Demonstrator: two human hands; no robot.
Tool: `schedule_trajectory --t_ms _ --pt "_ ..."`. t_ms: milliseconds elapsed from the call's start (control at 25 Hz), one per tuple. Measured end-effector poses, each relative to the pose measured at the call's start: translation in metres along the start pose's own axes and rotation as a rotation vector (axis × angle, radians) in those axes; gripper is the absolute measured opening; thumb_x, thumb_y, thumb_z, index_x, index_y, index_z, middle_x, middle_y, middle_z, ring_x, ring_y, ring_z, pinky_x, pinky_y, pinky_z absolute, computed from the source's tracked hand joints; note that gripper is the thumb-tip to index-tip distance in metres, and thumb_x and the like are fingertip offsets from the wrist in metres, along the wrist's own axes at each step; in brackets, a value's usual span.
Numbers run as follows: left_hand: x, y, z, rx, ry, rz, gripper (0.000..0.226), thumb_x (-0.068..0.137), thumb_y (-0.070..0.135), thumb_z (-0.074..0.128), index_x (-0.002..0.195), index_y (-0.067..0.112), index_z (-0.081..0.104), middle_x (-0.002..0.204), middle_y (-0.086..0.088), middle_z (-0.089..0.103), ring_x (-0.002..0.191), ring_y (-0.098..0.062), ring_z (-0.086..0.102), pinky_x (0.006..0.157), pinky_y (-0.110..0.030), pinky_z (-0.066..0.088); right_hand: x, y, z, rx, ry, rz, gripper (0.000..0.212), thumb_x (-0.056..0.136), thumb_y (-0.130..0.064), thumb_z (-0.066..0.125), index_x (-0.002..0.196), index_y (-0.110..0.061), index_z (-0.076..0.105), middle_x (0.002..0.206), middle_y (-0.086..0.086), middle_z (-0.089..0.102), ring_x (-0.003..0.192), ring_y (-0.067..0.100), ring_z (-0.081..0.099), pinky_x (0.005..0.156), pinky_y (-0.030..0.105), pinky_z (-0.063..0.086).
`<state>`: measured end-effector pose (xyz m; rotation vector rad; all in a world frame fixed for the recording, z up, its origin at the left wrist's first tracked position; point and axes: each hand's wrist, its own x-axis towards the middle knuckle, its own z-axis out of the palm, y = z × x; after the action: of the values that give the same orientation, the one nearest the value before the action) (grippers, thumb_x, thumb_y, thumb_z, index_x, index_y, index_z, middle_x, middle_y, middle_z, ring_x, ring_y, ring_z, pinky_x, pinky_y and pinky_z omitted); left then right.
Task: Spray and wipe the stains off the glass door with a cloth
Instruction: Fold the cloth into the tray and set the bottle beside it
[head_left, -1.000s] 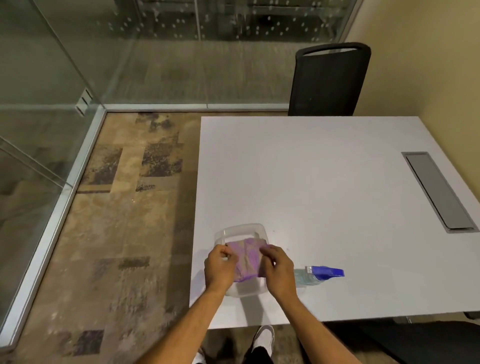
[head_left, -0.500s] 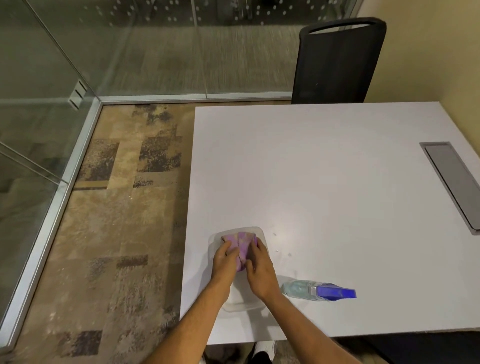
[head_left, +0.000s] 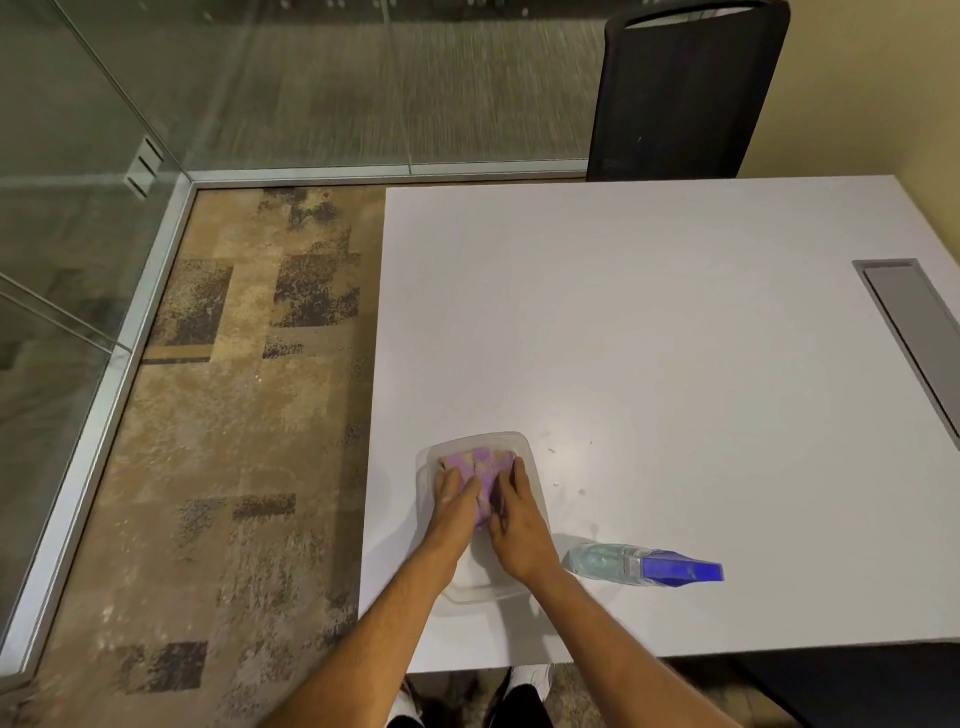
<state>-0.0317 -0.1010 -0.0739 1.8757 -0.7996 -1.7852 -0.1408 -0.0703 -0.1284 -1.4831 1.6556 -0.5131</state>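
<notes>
A purple cloth (head_left: 485, 464) lies bunched inside a clear plastic container (head_left: 530, 457) near the front left of the white table (head_left: 649, 338). My left hand (head_left: 451, 512) and my right hand (head_left: 519, 525) rest side by side on the cloth, fingers pressed onto it. A clear spray bottle with a blue head (head_left: 644, 565) lies on its side just right of my right hand. The glass door and walls (head_left: 57, 218) stand at the left and along the back.
A black chair (head_left: 685, 93) stands behind the table's far edge. A grey cable hatch (head_left: 914, 322) is set in the table at the right. Patterned carpet (head_left: 234, 415) lies between table and glass. Another dark chair (head_left: 857, 686) sits at the lower right.
Both hands have lowered the cloth from above the container down into it and now press on it. The view has shifted closer to the table.
</notes>
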Motion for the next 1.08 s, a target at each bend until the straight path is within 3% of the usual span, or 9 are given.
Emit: schedule_trajectory --t_ms 120,280,400,480,560,640,720,960,1080 --pt "-0.013 -0.001 -0.001 0.019 -0.011 0.061 0.06 0.111 0.031 0.037 0.164 0.021 0.011 0.17 0.003 0.013 0.155 -0.023 0.022 0.116 -0.029 0.028 -0.012 -0.013 -0.011 0.056 0.084 0.03 0.057 0.104 -0.012 0.045 0.157 -0.009 0.025 0.166 0.002 0.018 0.15 0.006 0.01 0.12 0.018 0.012" --pt "-0.031 0.002 -0.008 0.015 0.005 0.153 0.047 0.11 0.024 0.042 0.157 0.023 0.036 0.159 0.001 0.038 0.143 -0.021 0.042 0.103 -0.021 0.038 -0.033 -0.036 -0.031 0.207 0.22 0.067 0.046 0.102 -0.011 0.051 0.148 -0.013 0.046 0.152 0.003 0.05 0.137 0.017 0.048 0.113 0.024 0.036" --pt "-0.048 0.005 -0.015 0.071 0.011 0.22 0.037 0.108 0.021 0.048 0.145 0.022 0.052 0.15 -0.001 0.051 0.126 -0.017 0.053 0.089 -0.014 0.047 -0.052 -0.056 -0.045 0.297 0.237 0.074 0.042 0.102 -0.016 0.052 0.144 -0.02 0.051 0.141 0.0 0.06 0.124 0.013 0.06 0.106 0.031 0.05" --pt "-0.068 0.012 -0.016 0.104 -0.007 0.276 0.031 0.106 0.02 0.052 0.136 0.023 0.058 0.142 0.0 0.056 0.118 -0.015 0.056 0.075 -0.005 0.051 -0.07 -0.073 -0.059 0.338 0.247 0.055 0.039 0.102 -0.015 0.053 0.141 -0.02 0.055 0.134 0.0 0.065 0.115 0.011 0.064 0.098 0.023 0.054" --pt "-0.083 0.017 -0.015 0.144 -0.026 0.311 0.025 0.104 0.02 0.056 0.127 0.025 0.062 0.135 0.001 0.061 0.117 -0.016 0.06 0.08 -0.008 0.054 -0.085 -0.09 -0.075 0.359 0.269 0.043 0.036 0.102 -0.014 0.053 0.137 -0.019 0.058 0.128 0.001 0.068 0.11 0.011 0.066 0.094 0.02 0.055" --pt "-0.095 0.019 -0.01 0.184 -0.042 0.341 0.019 0.103 0.022 0.059 0.118 0.03 0.066 0.128 0.002 0.066 0.116 -0.02 0.064 0.099 -0.026 0.055 -0.102 -0.106 -0.095 0.372 0.29 0.013 0.032 0.101 -0.012 0.054 0.131 -0.021 0.061 0.123 0.0 0.07 0.108 0.011 0.067 0.093 0.021 0.056" --pt "-0.107 0.022 -0.003 0.257 -0.066 0.361 0.018 0.103 0.023 0.059 0.113 0.035 0.068 0.122 0.005 0.068 0.113 -0.02 0.065 0.108 -0.038 0.051 -0.118 -0.121 -0.117 0.396 0.308 -0.029 0.032 0.1 -0.011 0.054 0.126 -0.028 0.061 0.116 -0.001 0.073 0.104 0.011 0.069 0.089 0.017 0.056" --pt "-0.128 0.018 0.025 0.441 -0.115 0.432 0.027 0.1 0.013 0.062 0.123 0.025 0.067 0.119 0.007 0.068 0.112 -0.016 0.064 0.108 -0.029 0.049 -0.164 -0.136 -0.185 0.494 0.421 -0.075 0.028 0.098 -0.006 0.056 0.121 -0.02 0.066 0.095 -0.002 0.076 0.089 0.014 0.073 0.08 0.03 0.06" --pt "-0.124 0.006 0.032 0.497 -0.162 0.458 0.035 0.097 0.01 0.065 0.127 0.027 0.064 0.124 0.008 0.065 0.118 -0.014 0.061 0.106 -0.027 0.049 -0.175 -0.114 -0.205 0.486 0.531 -0.034 0.029 0.096 -0.005 0.059 0.117 -0.023 0.068 0.102 -0.005 0.076 0.098 0.01 0.071 0.088 0.032 0.06"
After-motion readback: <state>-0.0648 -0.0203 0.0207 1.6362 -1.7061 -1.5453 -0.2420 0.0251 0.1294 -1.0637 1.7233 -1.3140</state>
